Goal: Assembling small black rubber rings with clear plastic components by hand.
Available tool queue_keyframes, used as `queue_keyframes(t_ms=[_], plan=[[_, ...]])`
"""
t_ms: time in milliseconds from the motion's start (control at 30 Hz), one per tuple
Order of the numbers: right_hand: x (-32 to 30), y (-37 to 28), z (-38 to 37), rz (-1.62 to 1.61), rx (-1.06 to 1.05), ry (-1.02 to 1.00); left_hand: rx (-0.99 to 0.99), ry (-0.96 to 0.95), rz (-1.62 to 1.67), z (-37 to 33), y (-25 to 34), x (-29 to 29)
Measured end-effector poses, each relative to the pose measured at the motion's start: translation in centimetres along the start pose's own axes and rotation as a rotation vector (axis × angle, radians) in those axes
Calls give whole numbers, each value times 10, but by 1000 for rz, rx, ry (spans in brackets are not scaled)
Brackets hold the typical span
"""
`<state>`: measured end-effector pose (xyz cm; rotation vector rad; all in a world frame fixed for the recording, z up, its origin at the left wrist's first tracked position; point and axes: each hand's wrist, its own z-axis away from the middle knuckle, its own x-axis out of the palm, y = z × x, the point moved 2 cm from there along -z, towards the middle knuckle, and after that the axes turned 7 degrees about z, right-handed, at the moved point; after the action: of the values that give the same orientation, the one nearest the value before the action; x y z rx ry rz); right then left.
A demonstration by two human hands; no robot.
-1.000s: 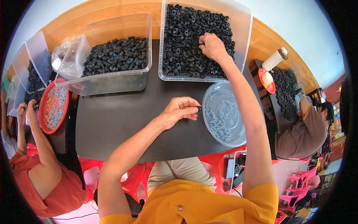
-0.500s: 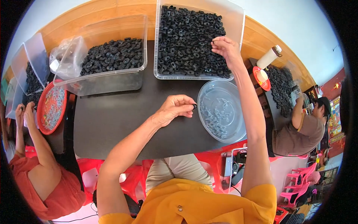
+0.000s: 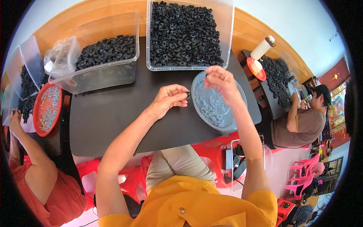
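Here's the left hand (image 3: 163, 104), thumb and finger pinching a small black part (image 3: 188, 95) over the dark table (image 3: 109, 125); to its right, the right hand (image 3: 223, 85) (slightly blurred, that one) grips a dark piece (image 3: 206, 75) above the round clear tray (image 3: 197, 84) holding springs (image 3: 213, 112). Beyond, the large clear bin (image 3: 185, 68) and left-hand bin (image 3: 109, 78) brim with black pieces (image 3: 185, 36).

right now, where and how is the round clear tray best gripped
Probably best by the left and right rim of the round clear tray, coming from the wearer's side: it lies by the near edge of the table, and the loose springs in it favour a level, two-sided hold.
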<state>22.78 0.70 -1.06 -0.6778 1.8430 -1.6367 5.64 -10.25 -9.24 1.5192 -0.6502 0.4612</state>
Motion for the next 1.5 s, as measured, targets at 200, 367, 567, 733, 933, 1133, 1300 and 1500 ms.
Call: queue_keyframes(t_ms=[200, 367, 567, 733, 933, 1133, 1300, 1500], plan=[[27, 19, 33, 2, 66, -6, 7, 19, -45, 3, 0, 7], [38, 19, 41, -51, 97, -4, 15, 20, -96, 4, -2, 7], [41, 23, 40, -65, 128, 2, 22, 11, -112, 5, -1, 7], [40, 24, 40, -29, 144, 7, 12, 6, -117, 4, -4, 3], [38, 23, 40, 22, 161, -9, 1, -7, -119, 5, -5, 3], [42, 16, 41, 149, 112, -31, -4, -6, -160, 5, -5, 4], [44, 18, 37, 281, 95, 3, 12, -17, -182, 4, -6, 3], [56, 6, 27, 665, 2, 112, 86, 88, -194, 3, -6, 1]])
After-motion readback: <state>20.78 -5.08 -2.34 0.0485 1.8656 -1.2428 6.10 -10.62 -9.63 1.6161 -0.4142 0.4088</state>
